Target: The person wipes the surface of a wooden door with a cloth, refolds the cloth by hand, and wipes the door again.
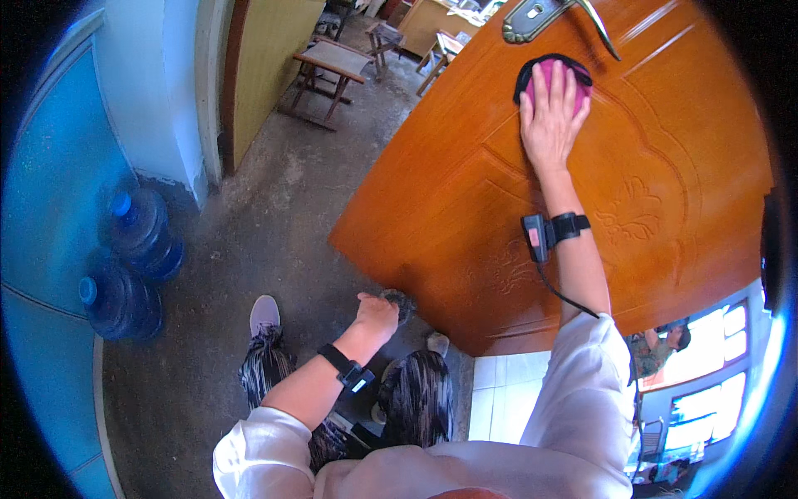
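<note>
My right hand [552, 121] lies spread on a pink cloth pad with black edging [583, 93], pressed flat against the orange-brown wooden door [449, 206]. The pad is just below the metal door handle [595, 28]. Lower down, my left hand [376, 317] is closed around a dark grey fuzzy bundle [402, 304], near the door's bottom edge; the bundle is partly hidden by the hand. Each wrist wears a black strap with a small device, and a cable runs from the right one.
Two large blue water bottles [146, 234] [121, 302] stand on the concrete floor at left, by a blue wall panel [56, 187]. A folding stool [330, 62] and a yellowish door [274, 68] are farther off. Another person [654, 352] is at the lower right, near bright windows.
</note>
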### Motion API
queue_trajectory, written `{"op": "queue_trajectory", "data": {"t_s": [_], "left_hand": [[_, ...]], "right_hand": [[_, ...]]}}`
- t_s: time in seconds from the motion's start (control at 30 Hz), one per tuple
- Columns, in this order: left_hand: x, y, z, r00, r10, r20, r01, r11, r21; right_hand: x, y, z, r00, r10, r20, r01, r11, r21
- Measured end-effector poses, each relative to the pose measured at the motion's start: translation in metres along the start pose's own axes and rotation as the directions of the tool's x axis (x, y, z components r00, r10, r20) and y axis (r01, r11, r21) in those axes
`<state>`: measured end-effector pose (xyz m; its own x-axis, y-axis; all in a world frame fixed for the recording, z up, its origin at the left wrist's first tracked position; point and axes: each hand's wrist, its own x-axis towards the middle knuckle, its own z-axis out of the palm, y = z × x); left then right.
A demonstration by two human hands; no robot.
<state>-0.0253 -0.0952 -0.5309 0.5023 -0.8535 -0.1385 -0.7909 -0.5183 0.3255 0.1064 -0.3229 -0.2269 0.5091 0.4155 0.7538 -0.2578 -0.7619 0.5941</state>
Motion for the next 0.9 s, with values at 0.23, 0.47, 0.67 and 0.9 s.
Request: {"op": "queue_trajectory", "data": {"t_s": [0.23,0.47,0.67,0.9], "left_hand": [[0.0,0.006,0.001,0.999,0.033,0.041,-0.034,0.999,0.004],[-0.001,0.009,0.001,1.0,0.02,-0.006,-0.019,1.0,0.011],[0.004,0.008,0.002,1.0,-0.001,0.026,0.001,1.0,0.018],[0.0,0.012,-0.004,0.991,0.062,0.114,-0.068,0.997,0.043]], "right_hand": [[-0.032,-0.071,0.036,0.99,-0.117,0.075,0.11,0.99,0.09],[-0.109,-0.142,0.068,0.895,-0.357,0.269,0.269,0.911,0.313],[-0.188,-0.148,0.079,0.62,-0.671,0.407,0.498,0.737,0.456],[-0.078,-0.059,0.043,0.941,-0.279,0.193,0.27,0.96,0.069]]}}
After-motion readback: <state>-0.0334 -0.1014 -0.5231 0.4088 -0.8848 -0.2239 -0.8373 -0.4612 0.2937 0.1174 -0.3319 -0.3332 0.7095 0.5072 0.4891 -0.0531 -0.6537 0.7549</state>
